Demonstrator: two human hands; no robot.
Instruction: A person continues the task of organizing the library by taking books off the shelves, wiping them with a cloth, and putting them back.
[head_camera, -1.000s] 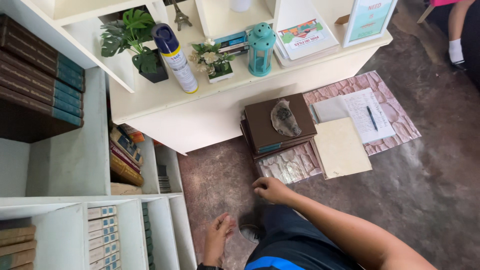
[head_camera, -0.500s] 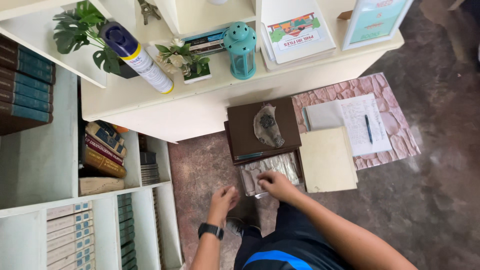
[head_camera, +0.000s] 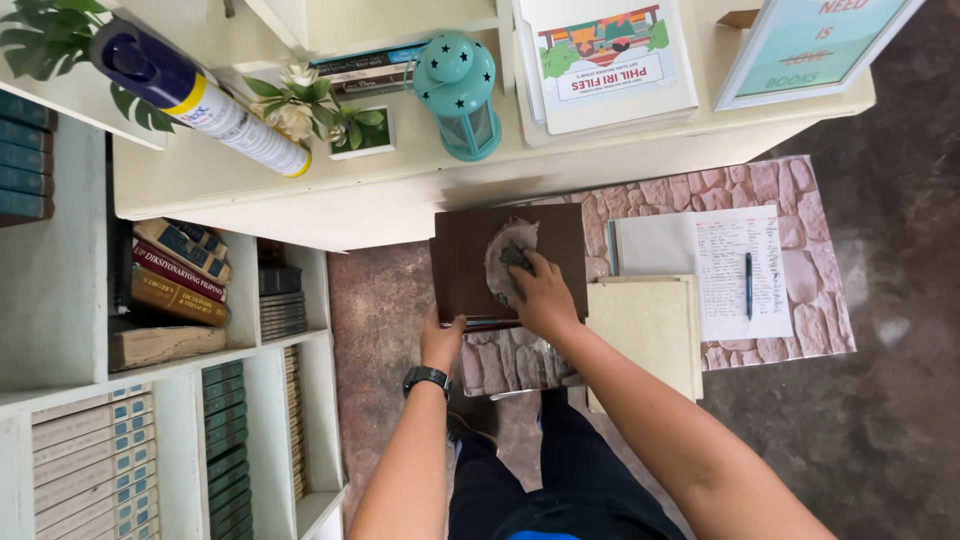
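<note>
A dark brown book (head_camera: 470, 262) lies on top of a small stack on a stone-patterned mat (head_camera: 790, 190) on the floor. A grey cloth (head_camera: 503, 247) rests on its cover. My right hand (head_camera: 540, 292) presses down on the cloth, fingers curled over it. My left hand (head_camera: 441, 341), with a black watch on the wrist, grips the near left edge of the book stack. A cream-coloured book (head_camera: 648, 325) lies just right of the brown one.
A white shelf top (head_camera: 340, 185) beyond the books carries a spray can (head_camera: 205, 100), a small potted plant (head_camera: 320, 112), a teal lantern (head_camera: 458, 90) and a picture book (head_camera: 605, 62). Shelves of books stand at left (head_camera: 170, 285). A paper sheet with a pen (head_camera: 748, 283) lies right.
Both hands reached forward from near my knees: the right one landed on the cloth on the brown book, the left one took hold of the stack's edge. The camera moved closer.
</note>
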